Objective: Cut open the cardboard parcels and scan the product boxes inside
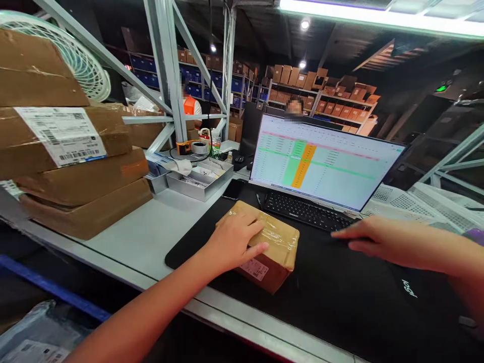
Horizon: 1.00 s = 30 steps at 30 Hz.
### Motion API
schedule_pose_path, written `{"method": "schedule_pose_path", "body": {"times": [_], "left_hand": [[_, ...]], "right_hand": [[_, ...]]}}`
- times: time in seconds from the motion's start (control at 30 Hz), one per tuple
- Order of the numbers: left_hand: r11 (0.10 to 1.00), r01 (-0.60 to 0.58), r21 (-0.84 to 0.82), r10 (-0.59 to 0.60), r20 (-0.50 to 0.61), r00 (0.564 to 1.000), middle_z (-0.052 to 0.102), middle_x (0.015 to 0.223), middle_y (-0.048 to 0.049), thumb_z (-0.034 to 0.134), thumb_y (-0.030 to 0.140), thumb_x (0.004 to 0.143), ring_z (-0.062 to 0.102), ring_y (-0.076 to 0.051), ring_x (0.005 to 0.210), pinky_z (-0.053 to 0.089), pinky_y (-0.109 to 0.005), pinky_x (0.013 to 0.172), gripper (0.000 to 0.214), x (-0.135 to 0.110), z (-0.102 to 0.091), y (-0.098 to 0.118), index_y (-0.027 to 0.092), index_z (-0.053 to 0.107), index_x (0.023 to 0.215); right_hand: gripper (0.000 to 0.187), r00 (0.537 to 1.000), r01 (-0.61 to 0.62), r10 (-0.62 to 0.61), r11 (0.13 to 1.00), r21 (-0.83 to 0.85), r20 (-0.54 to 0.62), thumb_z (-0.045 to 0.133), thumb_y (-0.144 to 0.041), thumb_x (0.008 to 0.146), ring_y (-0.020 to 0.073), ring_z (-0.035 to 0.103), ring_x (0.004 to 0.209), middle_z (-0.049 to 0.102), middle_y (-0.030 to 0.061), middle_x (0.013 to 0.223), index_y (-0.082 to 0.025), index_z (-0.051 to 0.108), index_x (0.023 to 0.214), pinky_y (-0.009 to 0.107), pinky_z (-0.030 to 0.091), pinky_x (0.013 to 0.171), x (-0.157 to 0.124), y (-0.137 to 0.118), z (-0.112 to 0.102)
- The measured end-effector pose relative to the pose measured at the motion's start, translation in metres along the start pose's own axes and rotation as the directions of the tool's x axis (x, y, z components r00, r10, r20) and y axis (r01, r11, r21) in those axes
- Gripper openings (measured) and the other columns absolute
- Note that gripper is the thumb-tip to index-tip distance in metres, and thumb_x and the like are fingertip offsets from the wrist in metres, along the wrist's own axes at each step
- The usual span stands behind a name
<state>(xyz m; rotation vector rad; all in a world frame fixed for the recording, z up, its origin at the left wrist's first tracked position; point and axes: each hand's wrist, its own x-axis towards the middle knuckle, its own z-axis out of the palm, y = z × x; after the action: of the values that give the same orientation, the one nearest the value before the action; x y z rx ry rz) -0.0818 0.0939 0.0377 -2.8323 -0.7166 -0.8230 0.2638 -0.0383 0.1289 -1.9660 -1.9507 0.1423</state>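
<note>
My left hand [234, 237] rests on top of a small cardboard parcel [278, 242] wrapped in clear tape, its fingers curled over the upper face. A label shows on the parcel's front side. The parcel sits on a black desk mat [340, 297]. My right hand [363, 239] reaches leftward above the mat with fingers stretched out flat, just in front of the black keyboard [302, 210]. It holds nothing. Behind the keyboard stands a monitor [321, 159] showing a spreadsheet with green and orange columns.
A stack of taped cardboard boxes [75, 166] with a shipping label fills the left of the table. A metal tray [200, 179] of small items, tape and a phone [233, 189] lie behind the parcel. A white fan [81, 60], steel frame posts and shelving stand beyond. Two people sit in the background.
</note>
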Motion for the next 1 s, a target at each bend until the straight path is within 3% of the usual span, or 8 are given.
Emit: {"method": "schedule_pose_path", "body": {"times": [0.07,0.17,0.37,0.5,0.63,0.87,0.93,1.0], "left_hand": [[0.998,-0.063,0.001,0.063,0.01,0.998,0.068,0.112,-0.0096,0.068,0.053,0.088,0.064,-0.028,0.101,0.052,-0.041,0.083,0.045,-0.002,0.001,-0.003,0.019,0.066,0.116],[0.993,-0.117,0.035,0.117,0.014,0.993,0.068,0.115,-0.0109,0.07,0.06,0.084,0.063,-0.029,0.103,0.05,-0.042,0.085,0.054,-0.002,0.002,-0.007,0.018,0.065,0.117],[0.995,-0.078,0.059,0.067,0.17,0.983,0.069,0.09,-0.0039,0.075,0.064,0.075,0.063,-0.026,0.085,0.046,-0.039,0.076,0.047,0.02,-0.008,0.003,0.02,0.062,0.086],[0.988,-0.053,0.146,0.064,-0.073,0.995,0.061,0.067,-0.0014,0.061,0.048,0.088,0.055,-0.02,0.064,0.036,-0.034,0.061,0.034,0.026,0.002,0.009,0.022,0.053,0.067],[0.948,-0.153,0.281,0.273,-0.462,0.844,0.052,0.058,-0.0017,0.046,0.038,0.091,0.047,-0.02,0.057,0.029,-0.036,0.059,0.028,0.015,0.015,0.007,0.023,0.052,0.067],[0.879,-0.163,0.447,0.413,-0.545,0.73,0.059,0.061,-0.0042,0.038,0.038,0.097,0.051,-0.021,0.061,0.033,-0.035,0.06,0.032,-0.006,0.021,0.005,0.022,0.057,0.077],[0.909,-0.114,0.401,0.339,-0.551,0.762,0.061,0.063,-0.0048,0.042,0.039,0.097,0.053,-0.021,0.063,0.035,-0.036,0.063,0.031,0.0,0.019,0.013,0.022,0.058,0.076],[0.951,-0.092,0.296,0.216,-0.416,0.883,0.063,0.066,-0.0048,0.047,0.05,0.095,0.055,-0.022,0.065,0.036,-0.037,0.065,0.037,0.014,0.016,0.028,0.022,0.059,0.074]], "right_hand": [[0.042,1.0,-0.005,0.004,0.998,0.055,0.009,0.062,-0.051,0.086,0.026,0.068,0.101,0.074,0.0066,0.114,-0.028,0.073,0.119,0.04,0.053,0.088,0.007,-0.005,0.024],[0.06,0.993,-0.025,0.063,0.942,0.336,-0.102,0.062,-0.056,0.085,0.0237,0.064,0.09,0.07,0.0081,0.102,-0.018,0.062,0.131,0.039,0.052,0.081,0.028,-0.026,0.083],[0.072,0.996,-0.076,0.074,0.525,0.848,0.043,0.079,-0.048,0.067,0.0213,0.058,0.1,0.062,0.0048,0.111,-0.02,0.055,0.129,0.037,0.048,0.091,0.057,-0.057,0.167],[0.07,0.997,-0.075,0.03,0.378,0.923,0.069,0.076,-0.051,0.07,0.0212,0.057,0.102,0.06,0.0041,0.111,-0.022,0.052,0.129,0.037,0.047,0.092,0.055,-0.054,0.173],[0.065,0.997,-0.065,-0.013,0.359,0.931,0.075,0.074,-0.049,0.072,0.0199,0.056,0.096,0.06,0.0028,0.105,-0.022,0.053,0.127,0.034,0.048,0.084,0.055,-0.054,0.172],[0.063,1.0,-0.005,-0.02,0.442,0.897,0.016,0.072,-0.049,0.074,0.0179,0.054,0.092,0.057,0.0009,0.102,-0.022,0.055,0.128,0.035,0.045,0.087,0.055,-0.056,0.177],[0.064,1.0,-0.028,0.018,0.426,0.904,0.022,0.071,-0.048,0.075,0.0177,0.055,0.092,0.058,0.0009,0.103,-0.022,0.053,0.131,0.034,0.045,0.087,0.055,-0.054,0.18],[0.064,0.998,-0.05,0.043,0.393,0.918,0.036,0.07,-0.046,0.077,0.0177,0.056,0.092,0.058,0.0011,0.104,-0.022,0.052,0.133,0.034,0.046,0.086,0.056,-0.051,0.183]]}}
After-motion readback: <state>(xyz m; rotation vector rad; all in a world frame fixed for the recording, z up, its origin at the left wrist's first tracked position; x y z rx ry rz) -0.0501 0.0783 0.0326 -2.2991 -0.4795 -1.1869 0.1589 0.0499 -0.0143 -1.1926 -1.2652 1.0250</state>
